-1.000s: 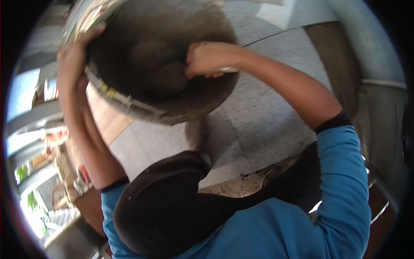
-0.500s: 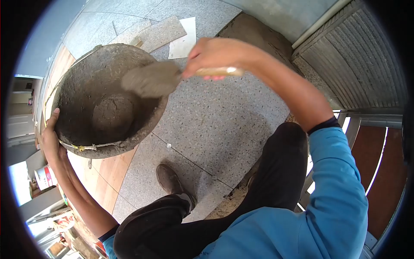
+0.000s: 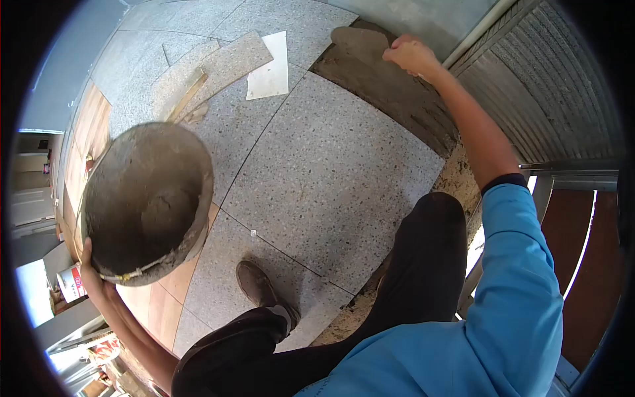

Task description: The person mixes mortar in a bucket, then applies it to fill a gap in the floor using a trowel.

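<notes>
At the left, my left hand (image 3: 98, 272) grips the near-left rim of a round mortar bucket (image 3: 149, 192). The bucket is tilted with its mouth facing me; grey-brown residue coats its inside. My right hand (image 3: 413, 56) is closed on a trowel (image 3: 360, 44), whose handle is mostly hidden by the fingers. The blade lies at the far end of a bed of wet mortar (image 3: 390, 86), against the wall, and looks covered in mortar. Where the blade ends and the mortar begins is hard to see.
Speckled floor tiles (image 3: 331, 159) border the mortar bed. Loose tile strips (image 3: 231, 63), a wooden stick (image 3: 190, 94) and a white sheet (image 3: 268, 66) lie beyond the bucket. A ribbed panel (image 3: 542, 92) stands at right. A white pail (image 3: 71, 283) is at far left.
My right hand has carried the trowel from over the bucket right and away to the mortar bed. The bucket has shifted toward me and tilted more, still in my left hand.
</notes>
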The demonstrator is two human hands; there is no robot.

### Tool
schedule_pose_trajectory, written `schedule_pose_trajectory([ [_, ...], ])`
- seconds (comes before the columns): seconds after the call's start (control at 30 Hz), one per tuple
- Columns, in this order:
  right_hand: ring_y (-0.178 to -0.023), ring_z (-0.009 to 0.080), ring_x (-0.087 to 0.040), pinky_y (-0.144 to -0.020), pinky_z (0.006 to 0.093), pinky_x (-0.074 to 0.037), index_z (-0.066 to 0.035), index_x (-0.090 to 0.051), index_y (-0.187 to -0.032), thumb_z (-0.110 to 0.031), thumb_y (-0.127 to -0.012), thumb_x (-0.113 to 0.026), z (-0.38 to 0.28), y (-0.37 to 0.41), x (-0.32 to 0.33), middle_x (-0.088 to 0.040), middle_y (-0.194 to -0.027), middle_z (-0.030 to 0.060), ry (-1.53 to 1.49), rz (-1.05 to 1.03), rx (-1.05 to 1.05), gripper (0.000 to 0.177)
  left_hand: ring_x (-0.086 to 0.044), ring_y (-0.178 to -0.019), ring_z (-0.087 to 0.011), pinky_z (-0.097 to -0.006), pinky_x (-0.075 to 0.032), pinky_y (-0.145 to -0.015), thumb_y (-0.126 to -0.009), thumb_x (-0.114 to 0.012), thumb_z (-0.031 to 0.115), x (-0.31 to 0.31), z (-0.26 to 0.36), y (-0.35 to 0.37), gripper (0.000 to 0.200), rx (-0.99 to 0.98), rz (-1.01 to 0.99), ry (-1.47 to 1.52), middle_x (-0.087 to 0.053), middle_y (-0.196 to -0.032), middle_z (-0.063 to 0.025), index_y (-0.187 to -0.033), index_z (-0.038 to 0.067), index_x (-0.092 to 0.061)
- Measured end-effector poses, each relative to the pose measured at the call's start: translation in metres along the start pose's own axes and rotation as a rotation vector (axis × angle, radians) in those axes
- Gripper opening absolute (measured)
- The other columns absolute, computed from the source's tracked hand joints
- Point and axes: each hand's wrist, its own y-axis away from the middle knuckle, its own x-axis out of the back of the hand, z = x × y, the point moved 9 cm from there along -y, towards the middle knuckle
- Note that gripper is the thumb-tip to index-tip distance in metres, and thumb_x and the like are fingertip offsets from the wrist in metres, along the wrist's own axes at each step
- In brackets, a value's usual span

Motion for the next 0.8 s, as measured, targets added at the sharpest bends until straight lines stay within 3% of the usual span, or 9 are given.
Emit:
schedule_pose_trajectory([
  [0.07,-0.08,0.0332,-0.071,-0.071,0.0444,-0.056,-0.002,-0.071,-0.094,-0.034,-0.087,-0.061,0.003,0.0,-0.018,-0.071,-0.088,0.0188,0.322,0.26,0.266,0.034,-0.067,-0.11,-0.0294,-0.0393,-0.055,-0.098,-0.092,-0.071,0.018,0.043,-0.005,-0.006,0.049,0.032,0.023,0.008,-0.065,-0.127,-0.0204,-0.129,-0.01,-0.057],
  [0.17,-0.104,0.0377,-0.067,-0.09,0.0468,-0.053,-0.006,-0.073,-0.099,-0.035,-0.089,-0.057,0.014,0.006,-0.045,-0.072,-0.105,0.0179,0.475,-0.028,0.127,0.035,-0.067,-0.11,-0.0292,-0.0393,-0.055,-0.098,-0.092,-0.071,0.019,0.079,-0.007,0.01,0.049,0.054,0.07,-0.026,-0.065,-0.126,-0.0198,-0.129,-0.009,-0.057],
  [0.27,-0.103,0.0381,-0.067,-0.09,0.0473,-0.053,-0.005,-0.073,-0.101,-0.034,-0.088,-0.056,0.03,0.008,-0.036,-0.071,-0.104,0.0186,0.399,0.066,0.189,0.036,-0.067,-0.11,-0.0289,-0.0393,-0.055,-0.098,-0.093,-0.07,0.02,0.107,-0.011,0.028,0.048,0.076,0.14,-0.068,-0.066,-0.126,-0.0194,-0.129,-0.009,-0.057],
  [0.37,-0.082,0.032,-0.071,-0.072,0.044,-0.056,-0.003,-0.073,-0.1,-0.034,-0.09,-0.059,0.066,0.005,-0.032,-0.072,-0.09,0.0179,0.25,0.181,0.201,0.036,-0.068,-0.11,-0.0286,-0.0394,-0.056,-0.097,-0.093,-0.07,0.02,0.144,-0.018,0.035,0.047,0.057,0.235,-0.113,-0.066,-0.126,-0.0193,-0.128,-0.009,-0.058],
  [0.47,-0.058,0.0206,-0.062,-0.052,0.037,-0.049,-0.001,-0.072,-0.097,-0.035,-0.09,-0.064,0.103,0.012,-0.056,-0.064,-0.072,0.0116,-0.273,-0.263,-0.235,0.035,-0.068,-0.109,-0.0284,-0.0391,-0.057,-0.097,-0.093,-0.07,0.02,0.174,-0.028,0.042,0.046,0.07,0.287,-0.123,-0.065,-0.126,-0.0192,-0.127,-0.009,-0.059],
  [0.57,-0.048,0.0132,-0.05,-0.043,0.0318,-0.041,0.0,-0.071,-0.093,-0.035,-0.09,-0.069,0.109,0.012,-0.071,-0.055,-0.062,0.0056,-0.312,-0.336,-0.165,0.035,-0.068,-0.108,-0.0293,-0.0385,-0.057,-0.097,-0.092,-0.07,0.019,0.186,-0.038,0.052,0.047,0.088,0.32,-0.125,-0.065,-0.127,-0.0192,-0.126,-0.01,-0.058],
  [0.63,-0.047,0.0118,-0.048,-0.042,0.0308,-0.039,-0.002,-0.068,-0.086,-0.035,-0.091,-0.068,0.114,0.003,-0.079,-0.051,-0.06,0.0029,-0.308,-0.369,-0.122,0.033,-0.068,-0.109,-0.0299,-0.0387,-0.056,-0.097,-0.091,-0.071,0.019,0.189,-0.042,0.061,0.048,0.085,0.402,-0.15,-0.065,-0.127,-0.0193,-0.127,-0.01,-0.058],
  [0.8,-0.045,0.013,-0.049,-0.041,0.0315,-0.039,-0.005,-0.068,-0.084,-0.035,-0.091,-0.068,0.119,-0.03,-0.093,-0.052,-0.058,0.0029,-0.204,-0.356,-0.05,0.031,-0.067,-0.111,-0.0323,-0.042,-0.055,-0.1,-0.091,-0.069,0.02,0.219,-0.05,0.047,0.05,0.146,0.304,-0.124,-0.064,-0.129,-0.0196,-0.132,-0.006,-0.056],
])
